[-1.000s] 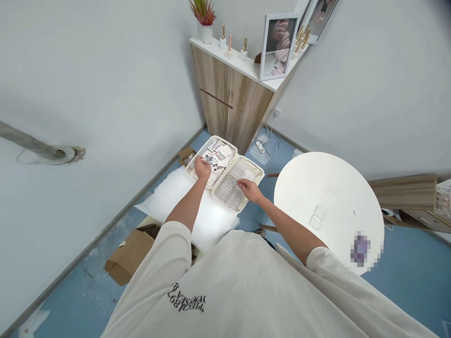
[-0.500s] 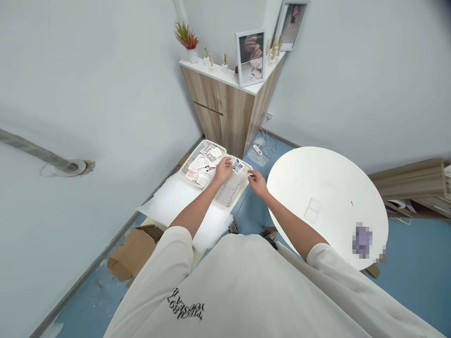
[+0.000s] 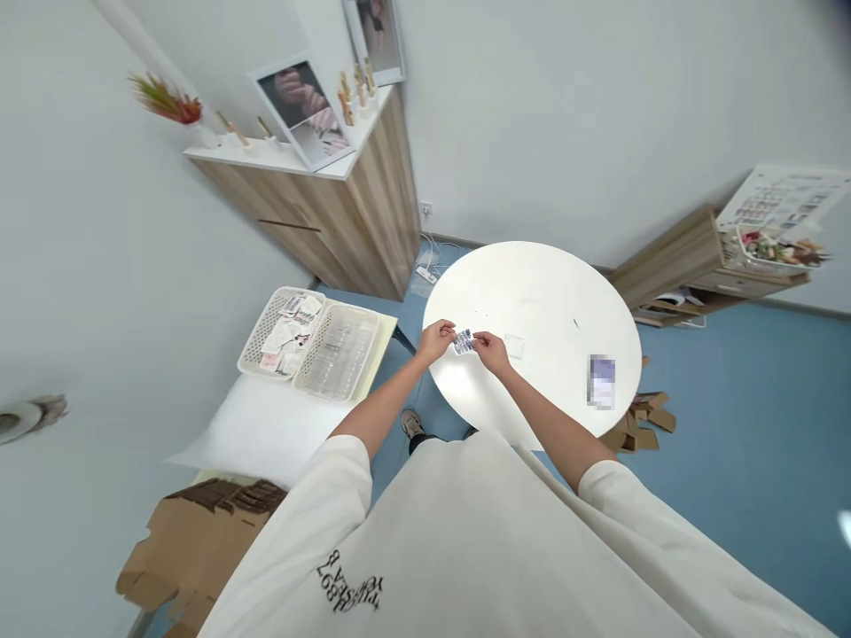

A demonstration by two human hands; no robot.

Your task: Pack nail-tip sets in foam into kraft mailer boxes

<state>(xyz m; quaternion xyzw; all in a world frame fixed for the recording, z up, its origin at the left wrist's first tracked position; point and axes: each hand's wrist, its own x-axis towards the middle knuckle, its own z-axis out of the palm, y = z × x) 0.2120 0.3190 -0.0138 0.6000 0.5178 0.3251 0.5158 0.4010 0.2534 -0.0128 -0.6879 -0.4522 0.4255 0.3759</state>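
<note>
My left hand [image 3: 435,339] and my right hand [image 3: 492,350] both pinch one small packet [image 3: 464,340] with a dark patterned face, holding it between them over the near left edge of the round white table [image 3: 551,301]. To the left, on a white padded surface [image 3: 259,425], stand two cream baskets side by side. The left basket [image 3: 256,341] holds several similar small packets. The right basket [image 3: 363,368] holds clear plastic pieces.
A small clear tray [image 3: 514,346] and a blurred purple item [image 3: 602,381] lie on the round table. A wooden corner cabinet [image 3: 346,213] carries a picture frame, bottles and a plant. Cardboard [image 3: 192,549] lies at lower left, scraps [image 3: 642,421] right of the table, shelving [image 3: 691,266] at right.
My left hand lifted a packet out of the left basket and carried it right to the round table. My right hand left the right basket and joined it on the packet. My view turned right.
</note>
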